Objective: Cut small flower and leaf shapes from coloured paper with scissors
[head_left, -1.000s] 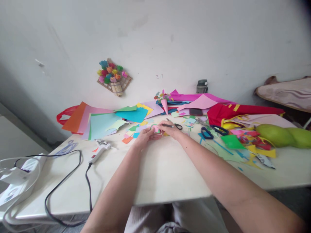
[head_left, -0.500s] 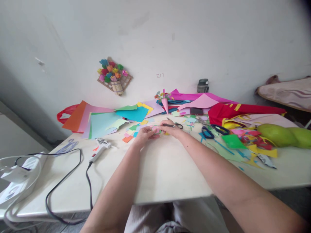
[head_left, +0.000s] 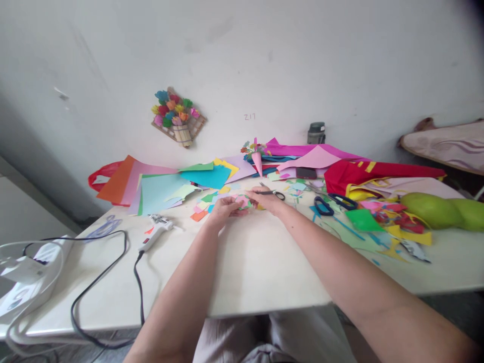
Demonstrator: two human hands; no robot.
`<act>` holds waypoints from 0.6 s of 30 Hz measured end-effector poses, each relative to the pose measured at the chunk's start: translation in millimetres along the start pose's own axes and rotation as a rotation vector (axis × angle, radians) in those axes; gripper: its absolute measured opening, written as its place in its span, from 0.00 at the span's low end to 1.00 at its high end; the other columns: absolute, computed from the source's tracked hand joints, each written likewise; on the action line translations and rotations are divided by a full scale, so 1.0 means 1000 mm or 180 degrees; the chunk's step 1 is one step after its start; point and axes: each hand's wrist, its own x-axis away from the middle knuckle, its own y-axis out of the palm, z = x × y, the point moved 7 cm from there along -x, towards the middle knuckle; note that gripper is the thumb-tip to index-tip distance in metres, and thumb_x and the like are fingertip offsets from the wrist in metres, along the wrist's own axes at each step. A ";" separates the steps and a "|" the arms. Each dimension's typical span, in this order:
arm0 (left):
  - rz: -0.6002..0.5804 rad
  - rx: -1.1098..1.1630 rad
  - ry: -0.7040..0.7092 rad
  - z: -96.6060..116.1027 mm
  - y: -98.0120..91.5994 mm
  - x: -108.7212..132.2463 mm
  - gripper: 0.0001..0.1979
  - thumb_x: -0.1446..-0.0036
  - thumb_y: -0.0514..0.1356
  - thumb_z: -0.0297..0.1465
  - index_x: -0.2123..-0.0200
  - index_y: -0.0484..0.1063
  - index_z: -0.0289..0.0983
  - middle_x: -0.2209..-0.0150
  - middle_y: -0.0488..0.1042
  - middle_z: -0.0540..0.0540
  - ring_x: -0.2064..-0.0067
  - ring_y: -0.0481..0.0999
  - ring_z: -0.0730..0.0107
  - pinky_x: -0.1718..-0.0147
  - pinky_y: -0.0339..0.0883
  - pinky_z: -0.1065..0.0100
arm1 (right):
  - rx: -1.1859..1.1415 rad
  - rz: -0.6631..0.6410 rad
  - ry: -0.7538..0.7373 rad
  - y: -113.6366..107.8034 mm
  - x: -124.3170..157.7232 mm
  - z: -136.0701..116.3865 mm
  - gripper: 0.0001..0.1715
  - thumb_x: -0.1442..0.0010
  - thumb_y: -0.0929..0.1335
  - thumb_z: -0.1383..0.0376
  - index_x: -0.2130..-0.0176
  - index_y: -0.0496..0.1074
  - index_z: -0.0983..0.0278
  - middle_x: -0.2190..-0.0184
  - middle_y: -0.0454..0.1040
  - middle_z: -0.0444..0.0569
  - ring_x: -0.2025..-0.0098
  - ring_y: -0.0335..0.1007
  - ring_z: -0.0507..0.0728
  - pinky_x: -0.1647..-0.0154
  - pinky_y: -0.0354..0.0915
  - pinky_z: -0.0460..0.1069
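The left hand point(head_left: 224, 209) and right hand point(head_left: 266, 200) pinch a little pink and green paper piece point(head_left: 244, 200).
It sits between their closed fingertips, one hand at each side, maybe because it is thin and floppy. A black pen point(head_left: 265, 192) lies across the right hand, probably tucked there to stay handy. Paper scraps point(head_left: 198, 216) lie just left of the grip; farther left, the glue gun point(head_left: 157, 235) rests, perhaps to keep fingers safe.

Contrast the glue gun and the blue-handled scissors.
The glue gun is mostly white; the scissors have dark blue handles. The glue gun has a cord, the scissors none. The glue gun is nearer the left hand, the scissors nearer the right hand. Both lie on the table.
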 end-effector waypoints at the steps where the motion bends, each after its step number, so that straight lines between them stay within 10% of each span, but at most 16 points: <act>1: 0.0047 0.0050 0.0010 0.001 0.000 0.000 0.18 0.65 0.71 0.39 0.78 0.68 0.34 0.79 0.73 0.49 0.73 0.78 0.65 0.69 0.71 0.65 | -0.0078 0.0060 0.0021 -0.001 -0.001 0.001 0.18 0.47 0.66 0.52 0.77 0.66 0.64 0.81 0.67 0.42 0.80 0.61 0.49 0.77 0.60 0.45; 18: 0.0306 0.0158 0.0118 0.005 -0.005 0.003 0.17 0.63 0.70 0.40 0.79 0.68 0.35 0.78 0.74 0.48 0.70 0.77 0.66 0.67 0.68 0.67 | -0.0059 0.0067 0.0007 0.007 0.002 0.001 0.14 0.51 0.69 0.55 0.75 0.68 0.65 0.81 0.70 0.41 0.81 0.61 0.47 0.79 0.57 0.43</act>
